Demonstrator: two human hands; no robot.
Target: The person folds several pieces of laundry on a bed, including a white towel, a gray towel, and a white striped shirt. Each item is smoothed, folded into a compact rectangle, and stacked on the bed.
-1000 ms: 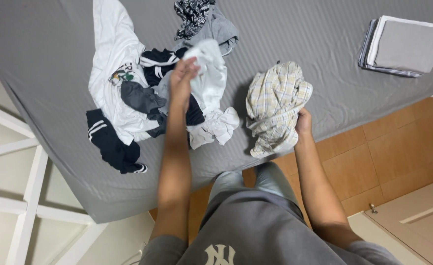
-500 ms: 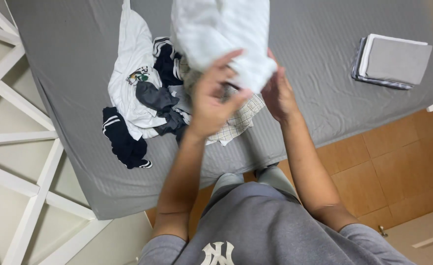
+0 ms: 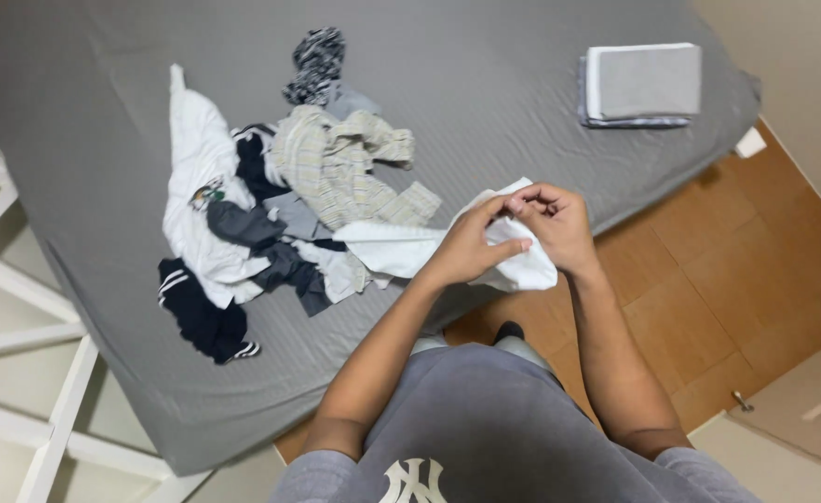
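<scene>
Right of centre in the frame, over the near edge of the grey bed (image 3: 522, 84), both hands are closed on a white garment (image 3: 401, 250): the left hand (image 3: 471, 247) pinches its bunched end while the right hand (image 3: 555, 224) curls its fingers over the same fold, seemingly to find an edge, and the rest trails left onto the sheet. Left of centre, a loose heap of clothes (image 3: 271, 205) lies unsorted, with a neat folded grey-and-white stack (image 3: 641, 84) set apart at upper right; no packages or labels show.
</scene>
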